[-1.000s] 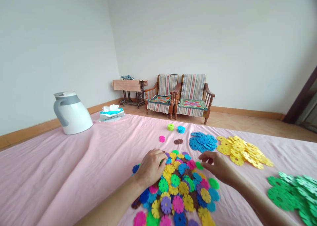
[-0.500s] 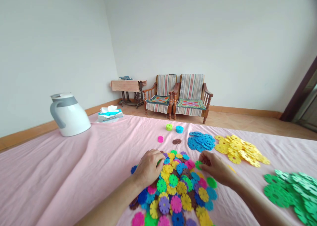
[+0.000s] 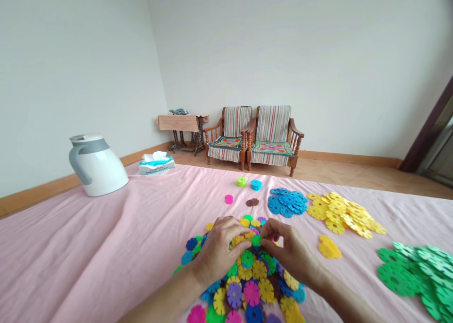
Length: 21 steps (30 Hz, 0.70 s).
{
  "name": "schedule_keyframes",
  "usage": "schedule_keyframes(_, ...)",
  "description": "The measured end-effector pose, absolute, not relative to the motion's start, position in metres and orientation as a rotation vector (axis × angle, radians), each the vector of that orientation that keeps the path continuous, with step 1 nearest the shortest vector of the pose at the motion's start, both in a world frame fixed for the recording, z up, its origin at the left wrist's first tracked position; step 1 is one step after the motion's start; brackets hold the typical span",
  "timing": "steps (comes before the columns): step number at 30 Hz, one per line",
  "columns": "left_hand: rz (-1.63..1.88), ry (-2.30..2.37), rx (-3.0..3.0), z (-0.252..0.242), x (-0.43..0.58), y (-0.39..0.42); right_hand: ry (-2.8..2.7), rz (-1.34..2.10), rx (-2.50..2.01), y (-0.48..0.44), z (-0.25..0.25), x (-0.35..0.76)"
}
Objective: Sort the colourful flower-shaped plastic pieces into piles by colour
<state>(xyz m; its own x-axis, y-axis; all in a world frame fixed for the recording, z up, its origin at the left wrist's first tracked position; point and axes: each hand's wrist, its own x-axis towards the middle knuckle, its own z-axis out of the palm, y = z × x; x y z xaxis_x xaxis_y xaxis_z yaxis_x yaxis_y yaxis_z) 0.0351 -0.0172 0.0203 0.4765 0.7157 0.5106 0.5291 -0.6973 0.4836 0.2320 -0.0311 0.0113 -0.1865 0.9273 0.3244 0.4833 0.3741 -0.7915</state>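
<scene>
A mixed pile of coloured plastic snowflake discs (image 3: 251, 292) lies in front of me on the pink cloth. Over its upper part my two hands come close together. My right hand (image 3: 292, 250) is closed, pinching a green notched disc (image 3: 256, 241) between thumb and fingertips. My left hand (image 3: 221, 247) is curled over the left of the pile, its thumb and finger tips close to that green disc. Whatever sits inside the left hand is hidden. Beyond the hands are small stacks: lime (image 3: 241, 182), light blue (image 3: 256, 185), pink (image 3: 229, 199) and brown (image 3: 252, 202).
Sorted heaps of blue discs (image 3: 287, 203), yellow discs (image 3: 341, 213) and green discs (image 3: 417, 276) spread to the right. Some yellow pieces (image 3: 329, 247) lie beside my right wrist. A white jug (image 3: 104, 169) and a tissue box (image 3: 156, 164) stand at left; two armchairs (image 3: 272, 146) are behind.
My right hand has moved left with the green disc, from the pile's right edge to its middle. My left hand has shifted slightly right, toward it. Yellow pieces by the right wrist are uncovered.
</scene>
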Motion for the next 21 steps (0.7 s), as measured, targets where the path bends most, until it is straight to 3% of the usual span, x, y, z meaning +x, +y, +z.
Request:
schedule_keyframes(9, 1.071, 1.140, 2.365, 0.019, 0.036, -0.015, -1.766, 0.656, -1.232, -0.038, 0.010, 0.220)
schedule_keyframes(15, 1.241, 1.515, 2.027, 0.003, 0.002, 0.036, -1.620, 0.443, -1.438, -0.039, -0.009, 0.259)
schedule_keyframes(21, 1.122, 1.849, 1.837, -0.004, -0.026, 0.095, -1.570, 0.415, -1.568, -0.057, -0.035, 0.291)
